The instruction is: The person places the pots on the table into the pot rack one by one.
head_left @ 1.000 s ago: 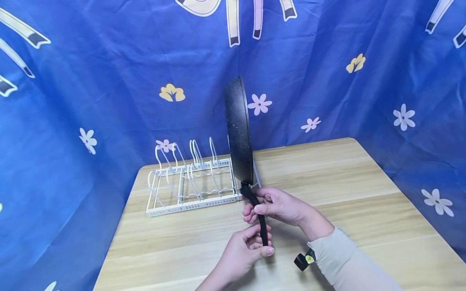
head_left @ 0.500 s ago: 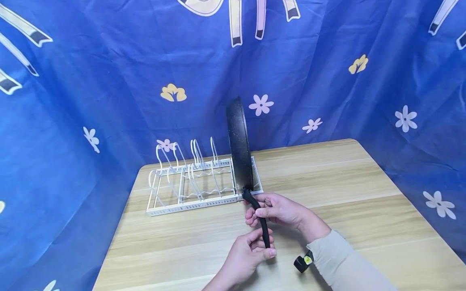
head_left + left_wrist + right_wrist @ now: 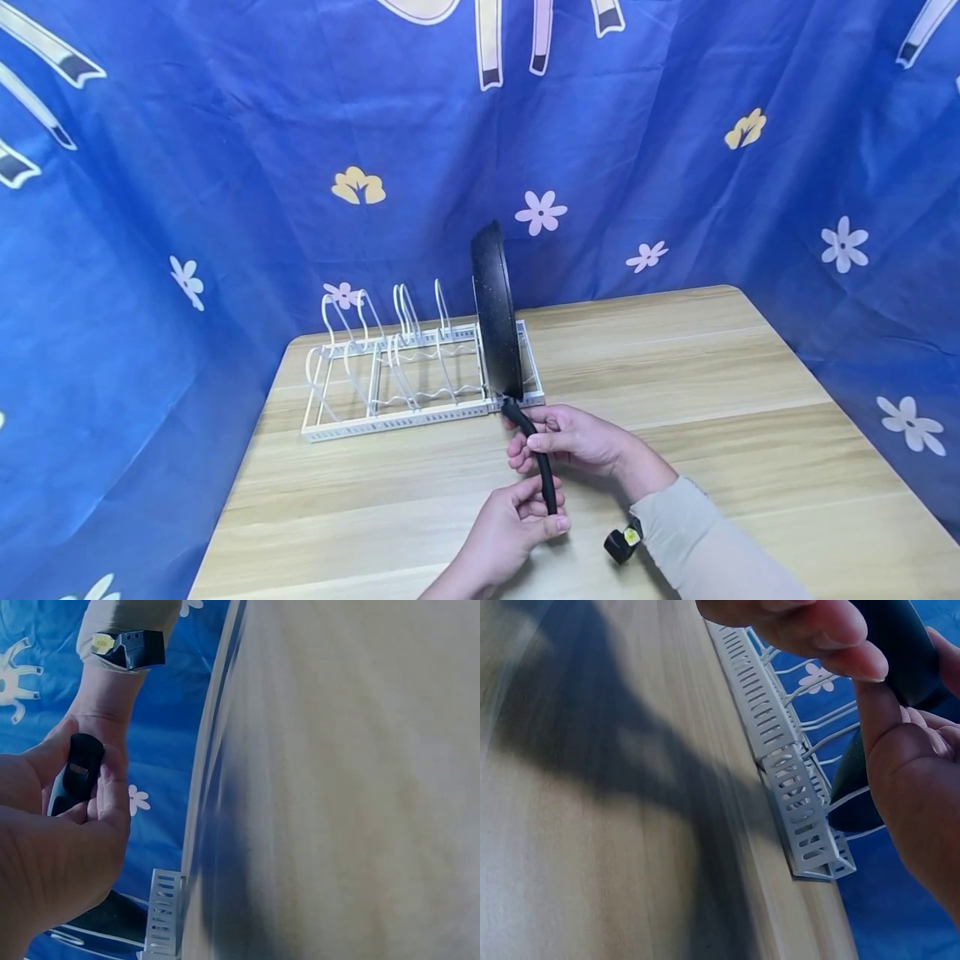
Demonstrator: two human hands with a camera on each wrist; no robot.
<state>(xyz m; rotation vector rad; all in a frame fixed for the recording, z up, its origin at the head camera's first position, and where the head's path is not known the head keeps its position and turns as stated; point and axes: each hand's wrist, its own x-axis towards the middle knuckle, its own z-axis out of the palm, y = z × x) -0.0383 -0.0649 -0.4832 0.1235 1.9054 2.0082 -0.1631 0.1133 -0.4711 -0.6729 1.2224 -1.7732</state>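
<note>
A black speckled frying pan [image 3: 497, 321] stands on its edge at the right end of a white wire rack [image 3: 420, 414]. Its curved handle points toward me. My right hand [image 3: 573, 440] grips the handle close to the pan body, thumb on top. Nearer the handle's tip, my left hand [image 3: 510, 529] pinches it between thumb and fingers. The left wrist view shows the handle end [image 3: 81, 769] between the left thumb and fingers. In the right wrist view, part of the pan body [image 3: 851, 787] sits among the rack's wires; the far side is hidden.
The rack has several upright wire loops [image 3: 401, 312] to the left of the pan. It stands on a wooden table [image 3: 675, 375] near the back edge. A blue patterned cloth [image 3: 420, 125] hangs behind and at both sides. A black wrist device [image 3: 621, 543] sits by the right cuff.
The pan has come down from above the rack to its right end, both hands still on the handle. The drop was larger in the first half second, smaller since.
</note>
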